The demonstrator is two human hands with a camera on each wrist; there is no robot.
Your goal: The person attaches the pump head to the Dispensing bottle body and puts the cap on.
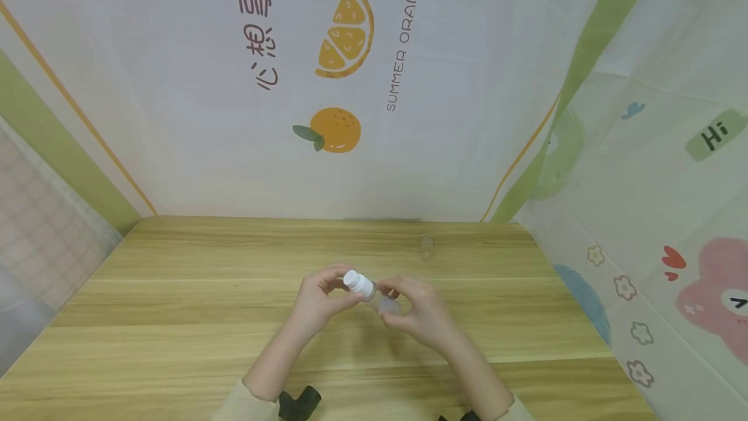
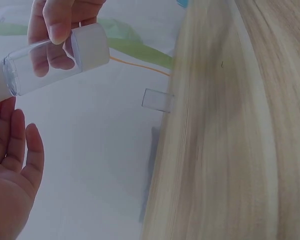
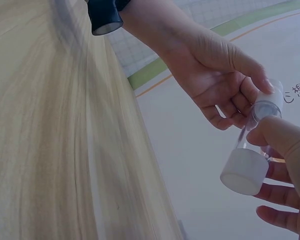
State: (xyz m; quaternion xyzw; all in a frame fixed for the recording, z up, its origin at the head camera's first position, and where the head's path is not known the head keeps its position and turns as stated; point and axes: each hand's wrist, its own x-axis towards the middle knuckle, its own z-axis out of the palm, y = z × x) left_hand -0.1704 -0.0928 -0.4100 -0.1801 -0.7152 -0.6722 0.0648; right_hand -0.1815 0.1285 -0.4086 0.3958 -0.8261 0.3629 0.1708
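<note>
A small pump bottle with a clear body (image 2: 31,75), a white base (image 3: 245,172) and a white top (image 1: 359,283) is held above the table, tilted, between both hands. My left hand (image 1: 314,299) pinches the white top between thumb and fingers. At the other end, my right hand (image 1: 422,310) grips the clear body just above the base, its thumb across the front in the right wrist view. Some fingers show through the clear wall in the left wrist view. Beyond the hands, a clear cap (image 1: 426,247) stands on the table toward the back right.
The wooden table (image 1: 204,291) runs back to a white curtain (image 1: 444,167) printed with oranges and writing. Another printed cloth (image 1: 631,180) hangs along the right side. A black wrist device (image 1: 300,403) sits by the left sleeve.
</note>
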